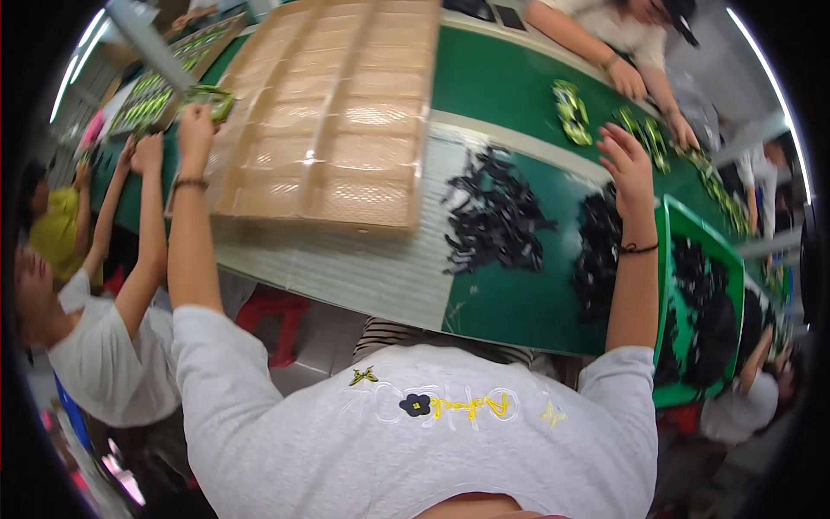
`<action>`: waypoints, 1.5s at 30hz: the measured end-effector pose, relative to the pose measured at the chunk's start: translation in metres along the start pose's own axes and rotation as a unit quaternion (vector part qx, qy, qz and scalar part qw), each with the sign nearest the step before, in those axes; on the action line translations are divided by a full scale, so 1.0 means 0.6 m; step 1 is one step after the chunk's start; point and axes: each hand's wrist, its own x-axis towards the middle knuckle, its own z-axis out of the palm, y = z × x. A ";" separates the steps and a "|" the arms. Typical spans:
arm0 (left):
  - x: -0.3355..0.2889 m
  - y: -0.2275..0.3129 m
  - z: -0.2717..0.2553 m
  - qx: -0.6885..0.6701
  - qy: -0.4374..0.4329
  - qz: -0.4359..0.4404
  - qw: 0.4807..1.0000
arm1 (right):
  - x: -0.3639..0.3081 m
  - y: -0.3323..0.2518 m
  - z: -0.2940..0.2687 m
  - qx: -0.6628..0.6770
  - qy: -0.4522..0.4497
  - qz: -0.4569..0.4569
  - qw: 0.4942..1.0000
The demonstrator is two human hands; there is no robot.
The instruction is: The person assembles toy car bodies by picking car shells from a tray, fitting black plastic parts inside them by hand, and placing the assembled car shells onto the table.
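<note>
My left hand (196, 128) is raised at the far left. Its fingers are closed on a bright green toy car body (220, 105), beside the left edge of a large tan tray (320, 212) with rows of compartments under clear plastic. On the right, my right hand (626, 160) is lifted over the table with its fingers apart and nothing visible in them. Nearest to it lies another green car body (571, 112), just up and to the left, not touching. Below the right hand and wrist spreads a heap of small black parts (596, 259).
A second heap of black parts (493, 212) lies mid-table. A green bin (737, 277) holding black pieces stands at the right. Across the table, a co-worker's hand (627, 78) is near more green bodies (659, 143). Another co-worker's hand (149, 154) is close to my left arm.
</note>
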 end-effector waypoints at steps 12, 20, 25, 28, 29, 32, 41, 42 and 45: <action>-0.394 0.435 0.074 -0.515 -0.298 0.116 0.795 | -0.116 -0.006 -0.015 -0.403 -0.202 -0.086 0.888; -0.522 0.486 0.157 -0.589 -0.563 -0.183 0.550 | -0.136 -0.019 -0.055 -0.620 -0.183 0.040 0.762; -0.510 0.460 0.176 -0.622 -0.525 -0.212 0.541 | -0.138 0.003 -0.047 -0.534 -0.187 -0.017 0.825; -0.507 0.448 0.187 -0.647 -0.524 -0.210 0.512 | -0.134 -0.008 -0.055 -0.493 -0.177 -0.048 0.851; -0.508 0.450 0.184 -0.647 -0.520 -0.219 0.513 | -0.138 -0.015 -0.054 -0.506 -0.201 0.009 0.838; -0.513 0.445 0.190 -0.641 -0.515 -0.230 0.521 | -0.164 -0.031 -0.028 -0.584 -0.225 0.045 0.779; -0.525 0.446 0.201 -0.622 -0.539 -0.218 0.525 | -0.184 0.000 0.016 -0.607 -0.158 -0.104 0.772; -0.526 0.447 0.201 -0.614 -0.531 -0.197 0.549 | -0.184 -0.013 0.018 -0.534 -0.138 -0.120 0.826; -0.535 0.446 0.197 -0.608 -0.528 -0.210 0.555 | -0.203 -0.075 0.047 -0.356 -0.190 -0.153 0.902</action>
